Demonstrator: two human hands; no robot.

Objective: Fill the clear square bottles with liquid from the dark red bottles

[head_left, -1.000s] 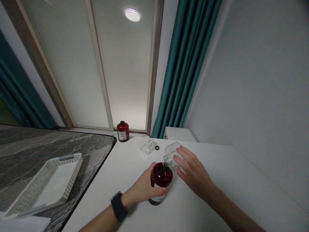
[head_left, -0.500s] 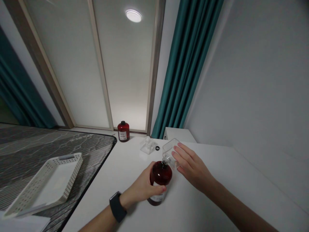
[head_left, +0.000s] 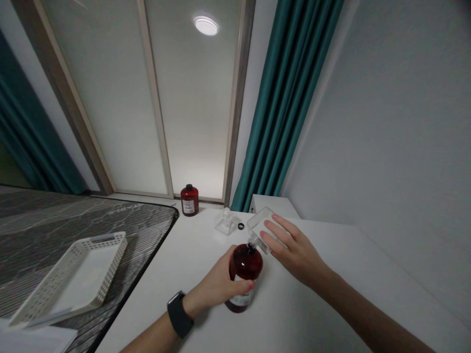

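Note:
My left hand (head_left: 222, 285) is wrapped around a dark red-brown bottle (head_left: 247, 264) with a white label, and a dark watch (head_left: 180, 314) sits on that wrist. My right hand (head_left: 292, 247) grips a clear square bottle (head_left: 259, 224), tilted so its neck points down to the left and meets the mouth of the red-brown bottle. Whether liquid passes between the two mouths I cannot make out. Beyond them on the white table lie a small black ring-shaped cap (head_left: 241, 226) and a second clear bottle (head_left: 225, 223).
Another red-brown bottle (head_left: 189, 201) with a black cap stands at the table's far left corner. On the grey patterned surface at left is a white perforated basket (head_left: 68, 279). A white box-like cabinet (head_left: 275, 206) adjoins the far edge, near green curtains (head_left: 279, 108).
The clear bottle in my right hand has tipped slightly, and the right fingers have shifted a little on it. My left hand and the red-brown bottle stay almost in place.

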